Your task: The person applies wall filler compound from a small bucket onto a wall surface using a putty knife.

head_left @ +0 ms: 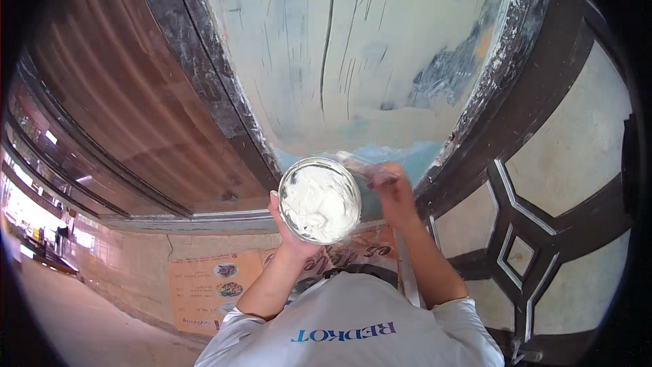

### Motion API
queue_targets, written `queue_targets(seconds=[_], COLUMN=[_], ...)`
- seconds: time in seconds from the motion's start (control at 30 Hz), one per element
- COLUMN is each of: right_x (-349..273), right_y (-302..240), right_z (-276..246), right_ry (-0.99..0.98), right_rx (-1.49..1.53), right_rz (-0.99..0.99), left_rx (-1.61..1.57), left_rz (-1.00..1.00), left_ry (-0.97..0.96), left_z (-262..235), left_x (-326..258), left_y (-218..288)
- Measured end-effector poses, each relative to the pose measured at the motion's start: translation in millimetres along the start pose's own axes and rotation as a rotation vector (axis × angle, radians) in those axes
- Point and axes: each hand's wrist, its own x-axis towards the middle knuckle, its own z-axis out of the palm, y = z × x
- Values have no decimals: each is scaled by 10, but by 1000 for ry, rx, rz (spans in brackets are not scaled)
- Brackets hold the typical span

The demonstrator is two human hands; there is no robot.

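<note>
- Scuffed pale-green upright panel [380,34], scored with dark lines, rises behind the hands and is cut off at the top.
- Before its lower end is a round, silvery, open-topped container [284,214] of thick white paste [319,200]; its base is hidden.
- Left hand [291,232] holds the container from the lower left, thumb up near the rim; its other fingers are hidden beneath.
- Right hand [395,189], just beyond the container's right side, grips a slim, pale tool [352,162] narrowly; blur hides the exact finger positions and the kind of tool.
- Container, forearms and white shirt [346,302] block part of an orange printed sheet [193,285] below.
- Left of the panel, past a dark, worn frame [214,61], are reddish-brown rippled panes [136,95].
- On the right, a dark door with pale inset panels [564,136] runs into the black lens edge.
- Far left, small items [44,248] blur against glare.
</note>
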Motion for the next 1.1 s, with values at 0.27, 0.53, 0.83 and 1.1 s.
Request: queue_targets(seconds=[0.27,0.53,0.83,1.1], right_x=[122,301,363,336], right_y=[-13,129,47,271], right_z=[-473,-830,-1223,-1640], right_ry=[-153,-225,-35,-98], right_rx=[-671,-867,-461,-312], right_rz=[-313,-475,-38,143], left_rx=[50,111,240,-24], left_rz=[74,146,274,151], left_ry=[76,66,208,173], left_z=[-27,26,-39,-12], left_x=[94,131,180,335], left_y=[-245,-484,-838,-1016])
